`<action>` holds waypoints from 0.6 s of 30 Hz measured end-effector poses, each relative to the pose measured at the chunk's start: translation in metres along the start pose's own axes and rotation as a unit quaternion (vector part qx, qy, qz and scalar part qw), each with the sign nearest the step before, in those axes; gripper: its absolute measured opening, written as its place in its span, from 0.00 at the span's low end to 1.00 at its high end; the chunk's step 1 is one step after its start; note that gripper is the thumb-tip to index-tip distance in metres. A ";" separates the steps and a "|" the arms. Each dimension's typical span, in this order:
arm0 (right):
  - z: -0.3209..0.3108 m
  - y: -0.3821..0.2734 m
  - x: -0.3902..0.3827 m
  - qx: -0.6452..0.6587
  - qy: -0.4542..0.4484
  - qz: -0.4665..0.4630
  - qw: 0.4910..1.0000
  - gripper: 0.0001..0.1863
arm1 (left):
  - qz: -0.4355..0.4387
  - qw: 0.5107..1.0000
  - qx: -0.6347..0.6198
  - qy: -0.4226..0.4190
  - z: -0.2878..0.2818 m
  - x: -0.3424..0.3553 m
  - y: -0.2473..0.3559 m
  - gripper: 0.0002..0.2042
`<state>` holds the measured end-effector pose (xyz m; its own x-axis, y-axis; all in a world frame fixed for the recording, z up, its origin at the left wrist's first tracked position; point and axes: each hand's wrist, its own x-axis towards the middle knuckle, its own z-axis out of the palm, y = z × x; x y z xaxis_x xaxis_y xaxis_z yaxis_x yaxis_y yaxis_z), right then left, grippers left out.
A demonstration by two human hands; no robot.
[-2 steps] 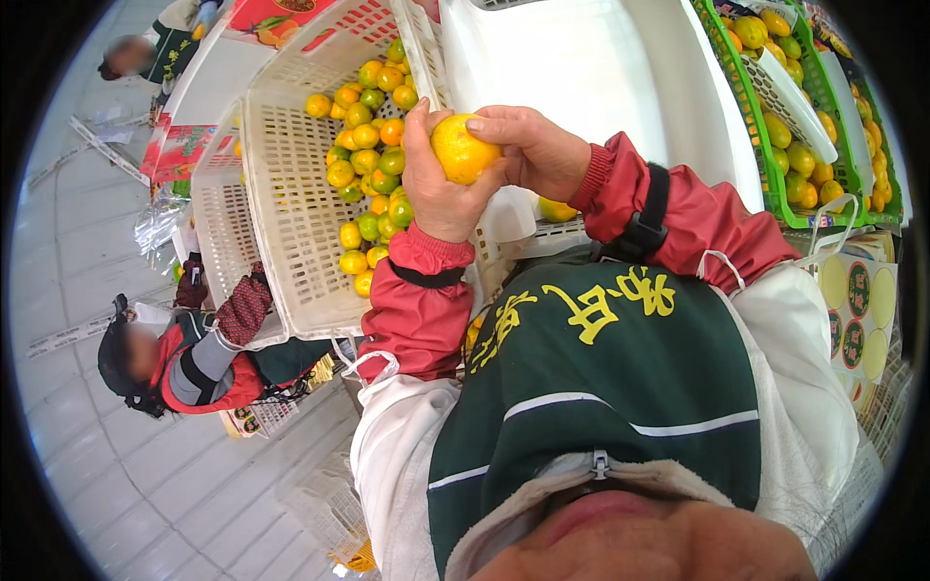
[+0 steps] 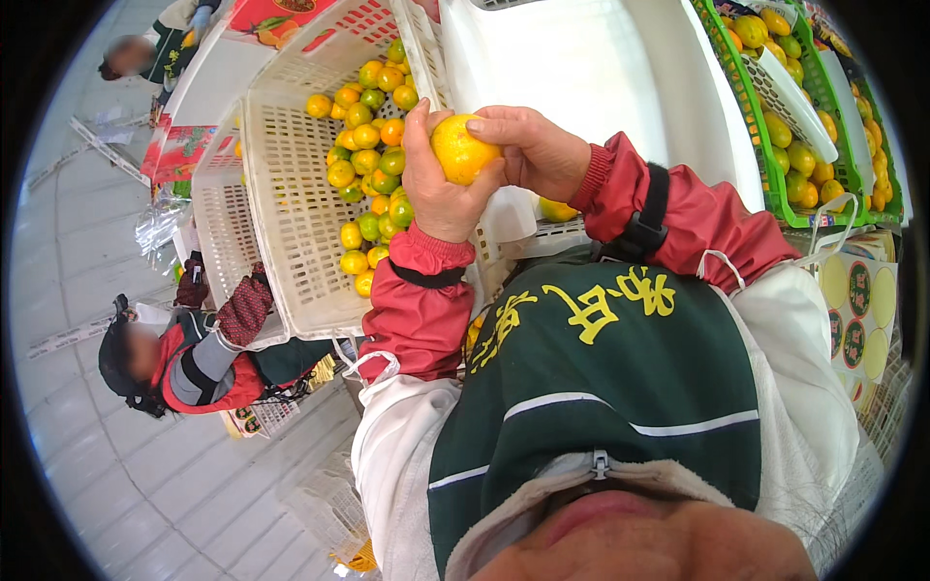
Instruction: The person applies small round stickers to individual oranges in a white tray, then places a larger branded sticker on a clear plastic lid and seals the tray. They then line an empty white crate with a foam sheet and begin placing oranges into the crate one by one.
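A yellow-orange mandarin (image 2: 466, 149) is held up in front of my chest between both hands. My left hand (image 2: 438, 190) cups it from the left and below, fingers closed around it. From the other side, my right hand (image 2: 541, 147) grips it with the thumb and fingers, one digit lying over its upper edge. Under my right wrist, another mandarin (image 2: 557, 210) shows in part. To the left of my hands stands a white perforated crate (image 2: 291, 208) with several green and orange mandarins (image 2: 365, 136) gathered along its right side.
A white lined tray (image 2: 562, 58) lies beyond my hands. At the right are green crates (image 2: 778, 198) of mandarins and a sheet of round stickers (image 2: 856, 320). Co-workers (image 2: 208, 353) are at the left, near red printed boxes (image 2: 184, 153).
My hands and the mandarin show no visible movement. At the upper left, a co-worker's blue-gloved hand has shifted slightly to the left.
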<state>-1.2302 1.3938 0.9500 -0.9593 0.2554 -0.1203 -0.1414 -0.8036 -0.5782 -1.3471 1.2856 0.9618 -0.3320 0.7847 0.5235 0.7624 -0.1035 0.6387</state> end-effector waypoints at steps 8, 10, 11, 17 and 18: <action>-0.021 -0.023 -0.017 -0.117 0.000 -0.067 0.991 0.21 | -0.149 0.963 -0.184 0.129 -0.032 0.005 -0.010 0.22; -0.046 -0.049 -0.029 -0.182 0.044 -0.101 0.977 0.23 | -0.183 0.961 -0.118 0.171 -0.064 0.004 -0.015 0.19; -0.062 -0.065 -0.036 -0.226 0.087 -0.108 0.964 0.24 | -0.213 0.952 -0.090 0.200 -0.078 0.001 -0.017 0.17; -0.169 -0.077 -0.068 -0.627 0.199 0.145 0.739 0.26 | -0.241 0.938 -0.164 0.186 -0.092 -0.018 -0.033 0.17; -0.183 -0.069 -0.071 -0.682 0.180 0.170 0.688 0.28 | -0.239 0.941 -0.172 0.168 -0.088 -0.019 -0.034 0.17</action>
<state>-1.1080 1.5299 0.8511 -0.7231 0.4915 -0.4853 0.6724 0.3405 -0.6572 -1.4159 1.2209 0.9796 -0.7927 0.5596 0.2418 0.2754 -0.0251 0.9610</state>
